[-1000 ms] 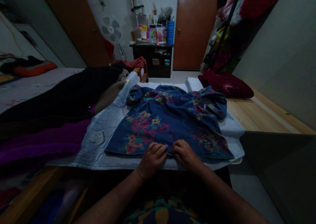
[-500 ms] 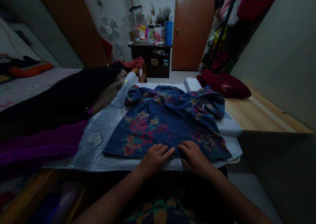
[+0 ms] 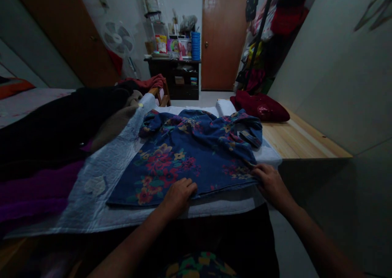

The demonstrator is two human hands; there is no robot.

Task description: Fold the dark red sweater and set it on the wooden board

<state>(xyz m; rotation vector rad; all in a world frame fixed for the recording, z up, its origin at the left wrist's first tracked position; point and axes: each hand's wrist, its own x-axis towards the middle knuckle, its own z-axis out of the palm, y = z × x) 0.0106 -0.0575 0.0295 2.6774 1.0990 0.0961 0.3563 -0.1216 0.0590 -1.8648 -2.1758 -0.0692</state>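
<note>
A blue floral blouse (image 3: 203, 151) lies spread on a white quilted cloth (image 3: 78, 206), its hem toward me and its short sleeves at the far side. My left hand (image 3: 178, 194) is closed at the middle of the hem, fingers together and curled; its thumb is hidden. Farther right, my right hand (image 3: 271, 183) pinches the blouse's side edge near the bottom corner, where the fabric is slightly raised. A dark patterned patch, perhaps a tag, shows by the right sleeve.
Dark clothes (image 3: 61, 123) and a purple cloth (image 3: 36, 184) lie to the left. A wooden board (image 3: 303, 141) bearing a maroon cushion-like bundle (image 3: 260, 106) is on the right. Beyond stand a fan (image 3: 119, 37), a dark cabinet (image 3: 157, 80) and a brown door (image 3: 222, 37).
My right hand has moved right from the middle of the hem to the blouse's side edge and taken hold there. My left hand stays near the hem's middle. The view has shifted right.
</note>
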